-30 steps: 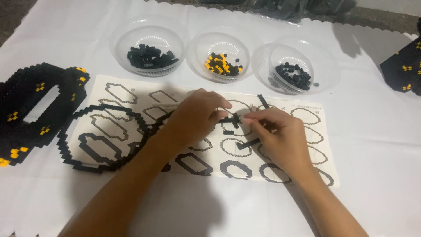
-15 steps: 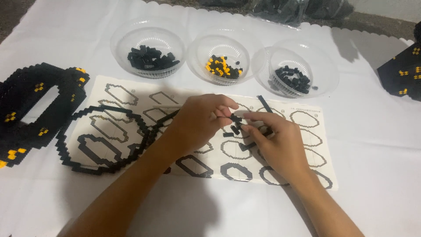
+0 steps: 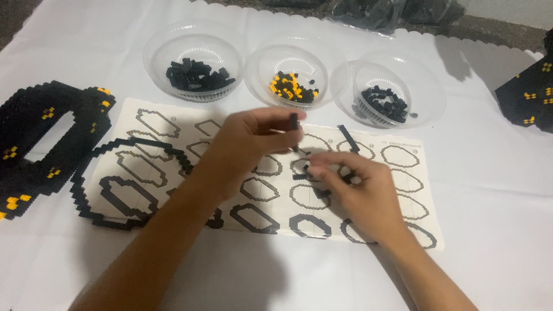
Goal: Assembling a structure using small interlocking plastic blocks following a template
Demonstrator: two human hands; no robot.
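My left hand (image 3: 247, 144) hovers over the white instruction sheet (image 3: 403, 190) and pinches a small black brick piece (image 3: 294, 121) between thumb and fingers. My right hand (image 3: 360, 193) rests on the sheet just to the right, its fingertips on a short row of black bricks (image 3: 314, 173) lying on the printed outlines. A loose black strip (image 3: 348, 138) lies on the sheet beyond the right hand. A black ring of bricks (image 3: 124, 184) sits on the sheet's left part.
Three clear bowls stand behind the sheet: black bricks in the left bowl (image 3: 196, 60), orange and black in the middle bowl (image 3: 291, 75), black in the right bowl (image 3: 391, 86). A black-and-yellow brick frame (image 3: 40, 144) lies at far left, another black panel (image 3: 527, 95) at far right.
My left hand has lifted away from the right hand, up and slightly left, with a black piece in its fingers. The right hand stays on the bricks on the sheet.
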